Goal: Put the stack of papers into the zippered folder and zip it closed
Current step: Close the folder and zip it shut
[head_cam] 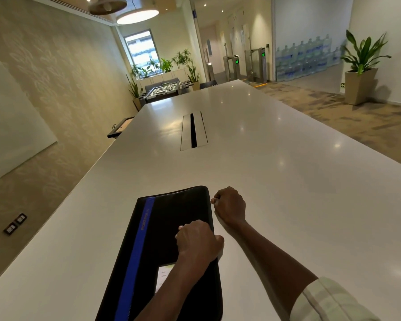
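Black, with a blue stripe down its left side, the zippered folder (171, 239) lies closed and flat on the white table (287, 181) at six o'clock in the head view, our only view. We see no loose papers on the table; we judge they are already inside.

The left hand (198, 239) rests on the cover near its three o'clock edge, fingers curled, apparently gripping that edge to steady it. The right hand (229, 206) sits just off the folder's far right corner, at about one o'clock, fingertips pressed together in a pinch on something small and pale, most likely the zipper pull; we cannot confirm this.

We judge the folder light, semi-stiff and liable to slide on the glossy top. Hold is best taken at the pull, with the other hand bearing down near the zip line.

A recessed cable hatch (193, 130) lies at twelve o'clock.
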Available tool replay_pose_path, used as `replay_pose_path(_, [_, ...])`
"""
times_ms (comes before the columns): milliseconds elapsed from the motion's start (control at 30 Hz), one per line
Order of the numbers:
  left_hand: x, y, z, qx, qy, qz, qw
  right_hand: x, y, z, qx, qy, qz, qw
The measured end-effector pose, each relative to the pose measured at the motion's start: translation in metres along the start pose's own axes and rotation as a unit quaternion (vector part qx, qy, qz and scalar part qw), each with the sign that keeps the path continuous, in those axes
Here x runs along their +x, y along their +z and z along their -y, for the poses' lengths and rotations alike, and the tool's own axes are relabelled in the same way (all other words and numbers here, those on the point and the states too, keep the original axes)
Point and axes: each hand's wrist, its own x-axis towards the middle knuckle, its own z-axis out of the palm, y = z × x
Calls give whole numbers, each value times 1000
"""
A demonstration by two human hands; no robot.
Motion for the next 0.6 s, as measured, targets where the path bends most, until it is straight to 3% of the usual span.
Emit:
replay_pose_path(133, [26, -15, -10, 19, 11, -32, 999, 1, 1, -4, -3, -7, 6, 1000])
replay_pose_path(367, [54, -20, -15, 50, 30, -9, 998, 5, 3, -7, -14, -13, 21, 1000])
replay_pose_path(600, [58, -17, -12, 17, 61, -20, 998, 21, 6, -8, -5, -21, 10, 1000])
